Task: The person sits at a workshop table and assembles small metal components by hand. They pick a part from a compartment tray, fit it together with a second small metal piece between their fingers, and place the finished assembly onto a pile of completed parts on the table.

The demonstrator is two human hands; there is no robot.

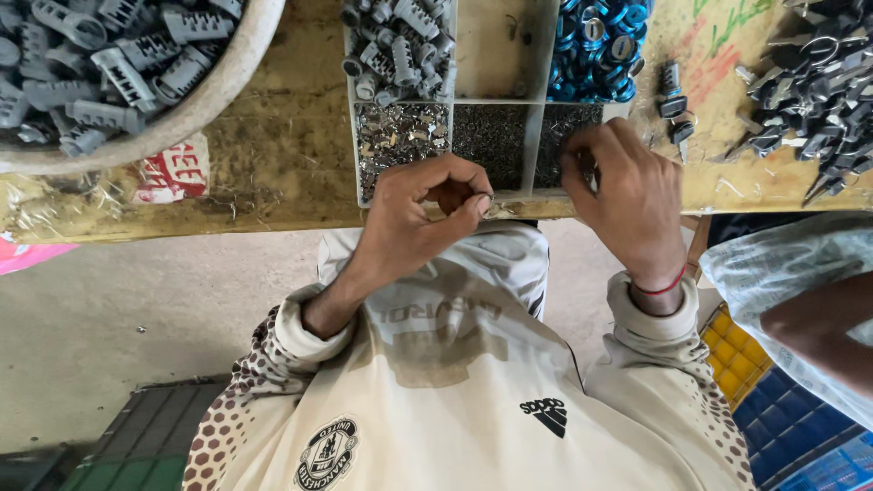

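Head view, looking down. My left hand (pixel 427 205) is curled at the near edge of the desk (pixel 273 155), thumb and forefinger pinched together on a small part (pixel 452 195) too hidden to identify. My right hand (pixel 627 195) reaches into the near right compartment of the divided tray (pixel 452 102), fingertips bunched in the fine dark pieces (pixel 556 127); whether they have closed on one I cannot tell. The tray's other cells hold shiny metal bits (pixel 398 136), dark granular pieces in the middle, grey cylinders (pixel 400 45) and blue rings (pixel 596 41). A bowl (pixel 205 105) of grey plastic parts sits far left; dark keys (pixel 818 82) lie in a heap far right, with a few loose keys (pixel 673 100) just beside the tray. Another person's arm (pixel 818 332) enters at lower right. To do this well, I judge, I should lift a single piece cleanly and bring it to the left hand, which holds its part steady near the tray edge.
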